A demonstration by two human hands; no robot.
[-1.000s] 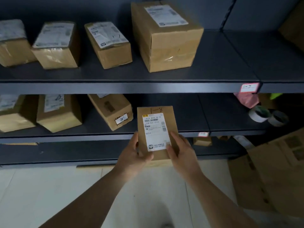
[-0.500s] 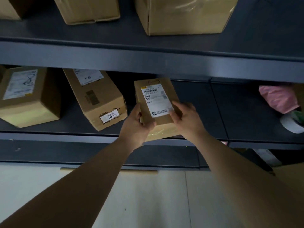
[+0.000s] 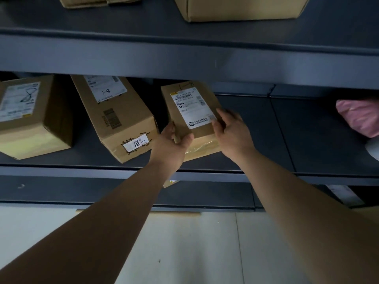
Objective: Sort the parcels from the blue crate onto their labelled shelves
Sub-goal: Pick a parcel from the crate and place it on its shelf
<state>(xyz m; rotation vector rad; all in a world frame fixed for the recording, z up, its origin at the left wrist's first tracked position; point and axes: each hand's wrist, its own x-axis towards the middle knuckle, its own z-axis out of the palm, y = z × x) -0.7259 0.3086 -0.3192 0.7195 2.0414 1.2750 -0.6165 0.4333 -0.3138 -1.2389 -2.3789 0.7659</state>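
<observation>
I have the parcel (image 3: 190,111) in over the middle shelf (image 3: 256,140) now. A second ago I was holding it upright in front of the shelf lip with the label facing me. Half a second ago it was tipping in over the lip. Now it lies tilted back, with its near end well past the lip and its far end close under the upper shelf (image 3: 184,56). My view has closed in with it.

My left hand (image 3: 174,140) grips the near left corner, thumb over the top face and fingers underneath. My right hand (image 3: 231,130) pinches the right edge, thumb on the corner of the label (image 3: 190,109) and fingers down the side. Neither hand has let go. I cannot tell whether the base is resting on the shelf or a little above it.

The parcel has "1-8" written along its far edge. The box (image 3: 114,117) just to its left, close but apart, has the same mark on its own label, so I judge this to be the right shelf. This parcel's placement is nearly done. What remains is to settle it flat and draw both hands out without nudging the box.

A pink bag (image 3: 359,117) lies well to the right. The blue crate is out of view, so I cannot say how many parcels remain.
</observation>
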